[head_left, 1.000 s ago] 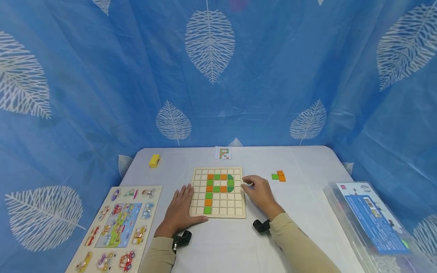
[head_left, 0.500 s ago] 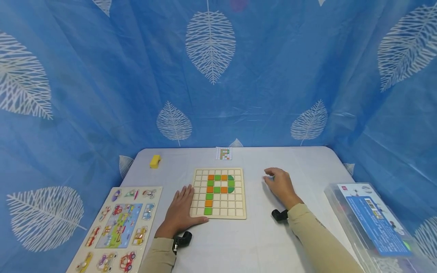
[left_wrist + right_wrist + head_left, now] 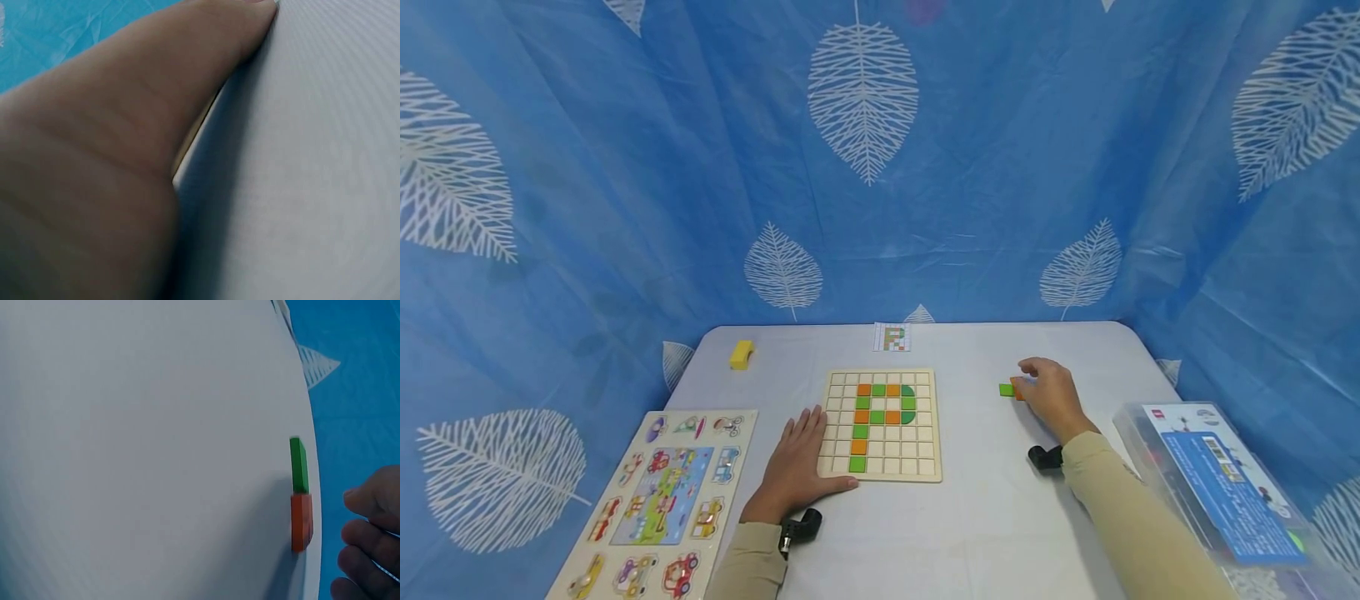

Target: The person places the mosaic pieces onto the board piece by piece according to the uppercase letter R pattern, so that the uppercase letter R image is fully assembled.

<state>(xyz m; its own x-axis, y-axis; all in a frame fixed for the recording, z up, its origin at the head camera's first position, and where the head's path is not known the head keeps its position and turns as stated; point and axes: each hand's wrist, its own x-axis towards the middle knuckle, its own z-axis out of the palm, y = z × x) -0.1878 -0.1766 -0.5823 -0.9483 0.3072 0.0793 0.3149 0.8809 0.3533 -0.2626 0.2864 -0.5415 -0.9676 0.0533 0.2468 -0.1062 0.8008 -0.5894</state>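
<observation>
My left hand [image 3: 796, 457] lies with fingers spread along the left edge of the wooden grid board [image 3: 917, 454], its thumb by the near edge. The left wrist view shows that thumb [image 3: 156, 81] close up. Orange, green and dark green tiles on the board form a P shape. To the right, my right hand [image 3: 1051, 398] hovers at the loose orange tiles [image 3: 1017, 387], partly covering them; a green tile [image 3: 1006, 390] lies beside them. In the right wrist view, loosely bent fingers [image 3: 369, 540] are apart from the orange tile [image 3: 300, 522] and hold nothing.
A small pattern card [image 3: 892, 337] lies behind the board. At the back left sits a yellow block [image 3: 741, 354]. A vehicle puzzle board [image 3: 730, 421] occupies the left front, and a clear plastic case [image 3: 1138, 442] stands at the right. Blue curtain [image 3: 970, 167] surrounds the table.
My right hand has moved rightward from the board's right edge to the loose tiles. The left hand has stayed in place, and the tiles on the board look the same.
</observation>
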